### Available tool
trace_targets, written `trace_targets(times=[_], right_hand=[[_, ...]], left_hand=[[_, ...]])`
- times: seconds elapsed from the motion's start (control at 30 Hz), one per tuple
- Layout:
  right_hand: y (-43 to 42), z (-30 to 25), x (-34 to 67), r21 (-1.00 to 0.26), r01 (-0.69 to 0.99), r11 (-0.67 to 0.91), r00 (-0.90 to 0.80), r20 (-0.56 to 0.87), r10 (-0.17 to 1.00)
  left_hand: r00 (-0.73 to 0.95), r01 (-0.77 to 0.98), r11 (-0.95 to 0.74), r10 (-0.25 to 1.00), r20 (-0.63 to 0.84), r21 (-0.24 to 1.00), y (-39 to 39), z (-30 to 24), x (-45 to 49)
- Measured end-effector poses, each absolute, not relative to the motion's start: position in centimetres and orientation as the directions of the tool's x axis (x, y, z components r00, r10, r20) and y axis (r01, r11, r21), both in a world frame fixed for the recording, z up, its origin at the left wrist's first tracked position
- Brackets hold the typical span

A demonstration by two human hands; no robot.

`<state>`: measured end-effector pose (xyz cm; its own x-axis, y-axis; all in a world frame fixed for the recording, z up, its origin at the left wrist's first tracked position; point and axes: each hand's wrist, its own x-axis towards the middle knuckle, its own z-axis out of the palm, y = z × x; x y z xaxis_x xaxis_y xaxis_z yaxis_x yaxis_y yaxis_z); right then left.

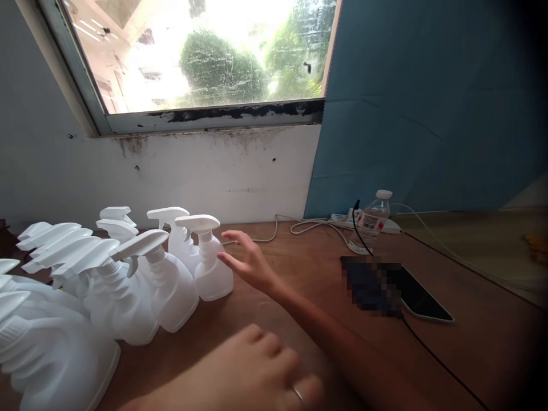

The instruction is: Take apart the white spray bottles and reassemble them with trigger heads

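Just beside a white spray bottle (209,274) at the right end of a group, my right hand (248,262) reaches out with thumb and fingers apart. Its fingertips are close to the bottle's neck and side; whether they touch it I cannot tell. My left hand (261,365), wearing a ring, is nearer to me, back upward and slightly blurred. Its fingers curl under, so anything inside them is hidden. More white spray bottles (171,291) with trigger heads stand upright and close together to the left.
On the right of the brown table (274,325) lie a dark phone (422,294) and a pixelated dark item (370,285). A clear water bottle (370,225) stands behind them, near cables and a power strip (389,227). The wall and window (214,68) bound the back.
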<state>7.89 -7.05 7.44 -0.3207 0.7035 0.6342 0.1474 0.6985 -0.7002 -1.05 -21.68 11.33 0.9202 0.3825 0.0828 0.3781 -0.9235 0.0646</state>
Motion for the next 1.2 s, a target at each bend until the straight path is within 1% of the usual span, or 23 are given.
trace_targets(times=[0.07,0.1,0.17,0.23,0.3,0.33,0.4,0.47,0.53,0.57,0.63,0.73,0.83,0.9,0.93,0.97,1.0,1.07,1.1,1.13,1.17,1.2], right_hand=[[-6.5,8.8,6.4,-0.784,0.065,0.617,-0.32,0.57,0.757],[-6.2,9.2,5.7,-0.816,0.022,0.578,-0.337,0.538,0.773],[-5.8,9.6,4.9,-0.851,-0.069,0.521,-0.371,0.507,0.778],[-5.6,9.7,4.8,-0.852,-0.112,0.512,-0.359,0.515,0.778],[-5.5,10.0,5.5,-0.843,-0.117,0.524,-0.272,0.535,0.8],[-5.5,10.3,6.1,-0.842,-0.134,0.523,-0.214,0.54,0.814],[-5.8,11.3,7.6,-0.836,-0.234,0.496,-0.091,0.527,0.845],[-6.2,12.5,9.3,-0.8,-0.375,0.468,0.025,0.496,0.868],[-6.6,13.8,10.8,-0.744,-0.47,0.475,0.142,0.468,0.872],[-6.9,14.3,11.4,-0.723,-0.5,0.477,0.181,0.451,0.874],[-7.3,15.2,12.3,-0.708,-0.539,0.455,0.202,0.416,0.887],[-7.8,15.6,12.9,-0.724,-0.549,0.417,0.189,0.379,0.906],[-8.0,15.5,12.6,-0.735,-0.469,0.49,0.308,0.383,0.871],[-8.0,15.4,12.4,-0.727,-0.405,0.554,0.378,0.419,0.826],[-8.0,15.4,12.5,-0.722,-0.386,0.574,0.38,0.442,0.812],[-7.9,15.5,12.6,-0.718,-0.382,0.582,0.351,0.47,0.81],[-7.9,15.6,12.9,-0.721,-0.388,0.574,0.284,0.499,0.819],[-7.7,15.9,13.8,-0.759,-0.404,0.51,0.056,0.536,0.842],[-7.5,16.0,14.4,-0.788,-0.402,0.466,-0.074,0.536,0.841],[-7.3,16.1,14.9,-0.818,-0.387,0.426,-0.186,0.522,0.833],[-7.1,16.2,15.4,-0.843,-0.36,0.4,-0.259,0.502,0.825],[-6.9,16.2,15.8,-0.863,-0.326,0.386,-0.287,0.48,0.829]], left_hand=[[0.84,0.537,-0.843,0.537,0.081,0.024,-21.0,13.4,-2.9],[0.786,0.613,-0.79,0.612,0.089,0.026,-20.8,14.3,-3.7],[0.68,0.723,-0.688,0.725,0.111,0.062,-20.7,15.7,-4.9],[0.598,0.791,-0.605,0.796,0.099,0.087,-20.5,16.4,-5.7],[0.53,0.837,-0.539,0.842,0.105,0.097,-19.7,16.6,-6.0],[0.49,0.858,-0.503,0.862,0.131,0.101,-19.0,16.5,-5.9],[0.398,0.892,-0.435,0.885,0.241,0.121,-17.3,15.9,-5.5],[0.303,0.904,-0.393,0.866,0.399,0.167,-15.2,15.0,-4.7],[0.232,0.884,-0.401,0.823,0.519,0.24,-13.3,13.9,-3.5],[0.219,0.862,-0.421,0.811,0.542,0.282,-12.5,13.2,-2.9],[0.21,0.819,-0.449,0.814,0.542,0.357,-11.4,11.9,-1.5],[0.167,0.8,-0.447,0.807,0.566,0.401,-10.6,10.1,0.2],[0.159,0.759,-0.472,0.802,0.576,0.448,-10.5,9.2,1.2],[0.166,0.702,-0.482,0.826,0.538,0.524,-10.4,9.1,1.3],[0.162,0.669,-0.476,0.843,0.513,0.571,-10.4,9.2,1.2],[0.172,0.618,-0.475,0.859,0.482,0.626,-10.3,9.3,1.1],[0.203,0.544,-0.471,0.877,0.436,0.694,-10.2,9.5,0.8],[0.33,0.35,-0.419,0.892,0.308,0.838,-10.1,9.7,0.3],[0.391,0.264,-0.37,0.885,0.252,0.891,-10.1,9.7,0.1],[0.429,0.204,-0.323,0.878,0.212,0.924,-10.1,9.7,-0.1],[0.434,0.175,-0.287,0.881,0.188,0.942,-10.0,9.7,-0.2],[0.416,0.166,-0.268,0.892,0.179,0.949,-10.0,9.6,-0.2]])
